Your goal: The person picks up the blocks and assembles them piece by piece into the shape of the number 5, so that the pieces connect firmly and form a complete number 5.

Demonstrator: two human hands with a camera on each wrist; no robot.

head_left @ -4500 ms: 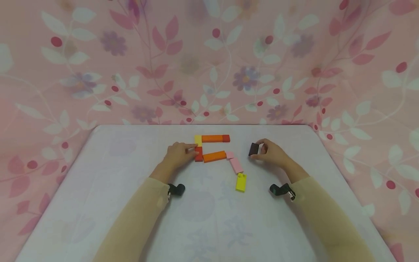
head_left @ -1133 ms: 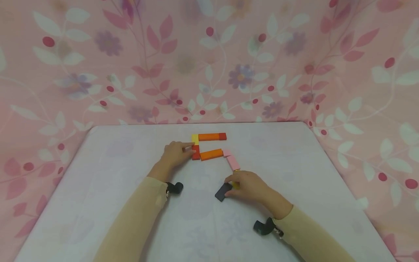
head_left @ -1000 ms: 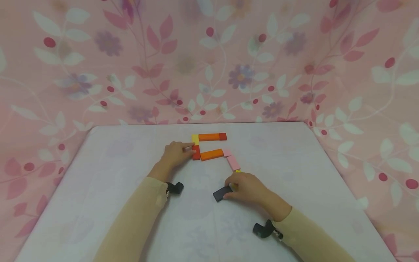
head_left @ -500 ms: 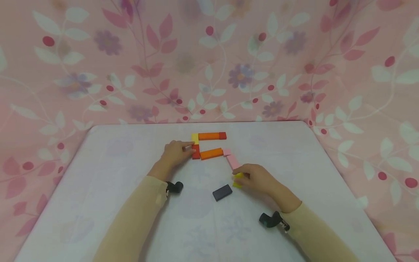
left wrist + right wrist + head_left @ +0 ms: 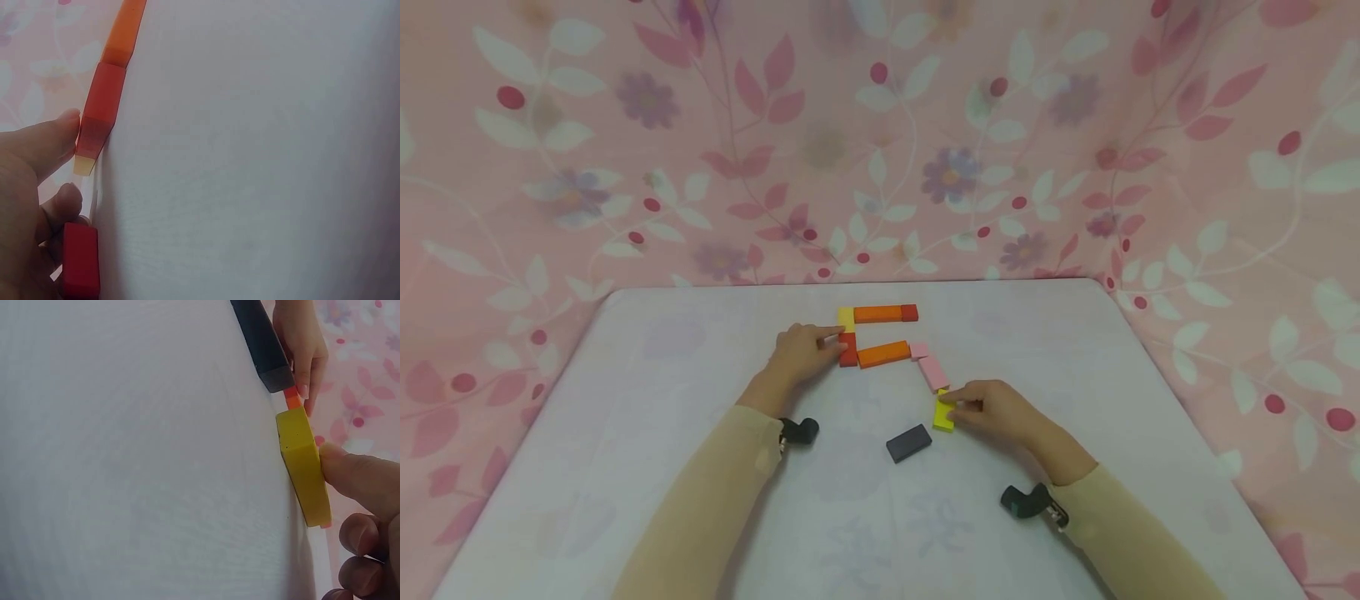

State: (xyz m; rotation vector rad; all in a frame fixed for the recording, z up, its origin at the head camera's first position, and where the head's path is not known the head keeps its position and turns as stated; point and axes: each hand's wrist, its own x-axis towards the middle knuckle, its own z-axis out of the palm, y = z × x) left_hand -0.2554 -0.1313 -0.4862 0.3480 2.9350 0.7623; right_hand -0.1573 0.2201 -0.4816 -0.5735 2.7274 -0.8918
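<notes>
The thumb and forefinger of my left hand (image 5: 801, 350) are on a red building block (image 5: 847, 350), the forefinger where it meets a pale yellow block (image 5: 847, 318). In the left wrist view another red block (image 5: 81, 259) shows at that hand's curled lower fingers, hidden in the head view. My right hand (image 5: 1000, 408) holds a bright yellow block (image 5: 944, 412) by its right side and far end, lying at the near end of a pink block (image 5: 933, 373). A dark grey block (image 5: 909, 443) lies slantwise to its left, untouched.
An orange block (image 5: 877, 314) with a small red block (image 5: 910, 312) runs right from the pale yellow one. Another orange block (image 5: 883, 354) leads to a small pink block (image 5: 919, 351). The white table (image 5: 700, 500) backs onto a floral curtain (image 5: 820, 150).
My right hand brought the dark grey block from the right to the front of the row and let go of it. It then moved to the yellow block. My left hand stayed in place.
</notes>
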